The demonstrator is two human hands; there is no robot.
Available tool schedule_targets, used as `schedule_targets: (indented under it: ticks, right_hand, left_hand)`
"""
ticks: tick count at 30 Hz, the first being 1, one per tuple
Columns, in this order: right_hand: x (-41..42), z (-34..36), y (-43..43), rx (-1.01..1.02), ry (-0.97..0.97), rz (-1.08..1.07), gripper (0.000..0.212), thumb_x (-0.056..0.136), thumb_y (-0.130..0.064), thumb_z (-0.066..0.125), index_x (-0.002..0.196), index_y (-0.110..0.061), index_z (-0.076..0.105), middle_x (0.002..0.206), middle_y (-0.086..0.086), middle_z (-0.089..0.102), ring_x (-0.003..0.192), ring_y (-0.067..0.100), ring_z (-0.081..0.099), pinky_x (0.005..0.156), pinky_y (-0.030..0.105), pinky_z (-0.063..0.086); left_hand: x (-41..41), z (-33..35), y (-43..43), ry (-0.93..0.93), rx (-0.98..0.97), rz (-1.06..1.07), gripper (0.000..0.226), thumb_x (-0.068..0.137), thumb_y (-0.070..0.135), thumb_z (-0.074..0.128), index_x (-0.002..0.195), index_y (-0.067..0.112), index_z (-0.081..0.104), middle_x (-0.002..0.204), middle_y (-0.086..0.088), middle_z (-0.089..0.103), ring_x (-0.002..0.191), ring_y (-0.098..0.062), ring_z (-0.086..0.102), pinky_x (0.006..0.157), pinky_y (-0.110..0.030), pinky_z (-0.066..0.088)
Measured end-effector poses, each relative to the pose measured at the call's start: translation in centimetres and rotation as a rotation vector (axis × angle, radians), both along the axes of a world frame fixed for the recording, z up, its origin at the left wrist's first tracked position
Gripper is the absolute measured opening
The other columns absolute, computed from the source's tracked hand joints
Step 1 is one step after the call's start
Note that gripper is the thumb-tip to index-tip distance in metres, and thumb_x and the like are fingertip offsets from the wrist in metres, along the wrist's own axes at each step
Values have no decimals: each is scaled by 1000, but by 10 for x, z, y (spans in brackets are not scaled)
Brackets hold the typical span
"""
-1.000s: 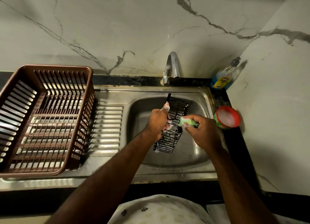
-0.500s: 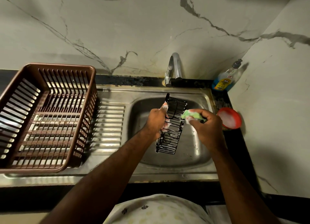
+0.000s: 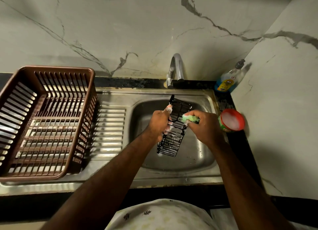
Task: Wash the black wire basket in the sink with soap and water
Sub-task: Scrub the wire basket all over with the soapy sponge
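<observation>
1. Head view: the left hand (image 3: pixel 159 123) is clenched on the left long side of the black wire basket (image 3: pixel 173 128), holding it tilted over the sink (image 3: pixel 203 154) bowl.
2. The right hand (image 3: pixel 204 126) pinches a green sponge (image 3: pixel 190 118) against the basket's right edge, near its far end.
3. Step in hand, I judge: soaping the wires; the tap (image 3: pixel 175 69) shows no running water.
4. Next calls for working the sponge toward the near end, then rinsing.
5. A soap tub (image 3: pixel 232 120) sits right of the sink.
</observation>
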State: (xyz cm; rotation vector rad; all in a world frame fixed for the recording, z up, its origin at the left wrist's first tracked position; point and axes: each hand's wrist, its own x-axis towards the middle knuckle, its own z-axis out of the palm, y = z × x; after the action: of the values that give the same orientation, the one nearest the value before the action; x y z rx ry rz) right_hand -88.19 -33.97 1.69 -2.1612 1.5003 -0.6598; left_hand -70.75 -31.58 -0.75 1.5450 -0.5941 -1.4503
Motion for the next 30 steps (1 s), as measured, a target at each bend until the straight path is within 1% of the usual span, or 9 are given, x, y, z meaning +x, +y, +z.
schedule_targets:
  ticks: [2,4,6,9,12,16,21,24,30]
  right_hand:
    - [-4,-2,-2,28,-51,-25,27,80,-15,80,106,-25,77,92,-6,77,76,8,70,69,35,61]
    - [-1,-1,-4,27,-73,-22,27,81,-14,80,106,-24,77,94,-7,77,79,7,71,71,33,61]
    - [7,2,-5,27,-67,18,26,81,-12,80,106,-21,77,96,-6,77,81,6,70,73,31,61]
    - [18,3,-8,37,-51,76,26,81,-12,79,105,-21,78,96,-6,77,83,8,71,76,34,61]
    - [16,1,-8,42,-57,70,26,81,-14,80,106,-21,77,95,-6,77,81,7,71,74,34,62]
    - [17,-1,-7,29,-87,20,26,82,-13,79,106,-22,77,93,-7,76,78,5,69,69,28,60]
    - [25,1,-12,50,-46,95,26,82,-10,79,106,-18,77,98,-5,76,84,5,68,76,21,56]
    - [22,0,-16,43,-64,81,27,81,-10,79,106,-20,77,98,-7,75,84,3,67,76,17,55]
    - [28,-1,-21,-5,-110,31,26,81,-10,80,106,-17,77,98,-5,76,83,0,67,70,0,43]
  left_hand:
    - [5,1,-2,21,-11,21,35,108,35,47,92,5,59,61,-4,49,42,-12,38,43,-26,27]
    - [7,2,-3,16,-14,27,35,108,36,47,95,5,59,61,-4,49,42,-11,39,42,-25,28]
    - [7,2,-4,4,-11,14,38,107,37,48,93,4,60,63,-4,51,42,-11,40,42,-25,29]
    - [8,-2,-3,8,-12,-10,41,107,40,49,89,5,59,64,-4,52,43,-10,41,43,-25,30]
    - [10,-4,-1,7,-21,7,42,107,41,50,88,4,59,61,-3,51,40,-9,40,41,-23,29]
    - [14,-8,-1,17,-12,57,39,108,39,48,90,6,58,60,-2,49,38,-9,39,38,-22,28]
    - [9,-8,-2,11,-12,8,40,107,40,48,93,4,59,60,-3,49,39,-10,38,40,-22,27]
    - [11,-5,-3,22,-20,49,38,108,38,47,94,4,59,57,0,48,39,-10,38,40,-24,27]
    - [14,4,-9,27,-19,66,39,108,40,46,83,12,57,58,1,48,44,-11,38,41,-25,26]
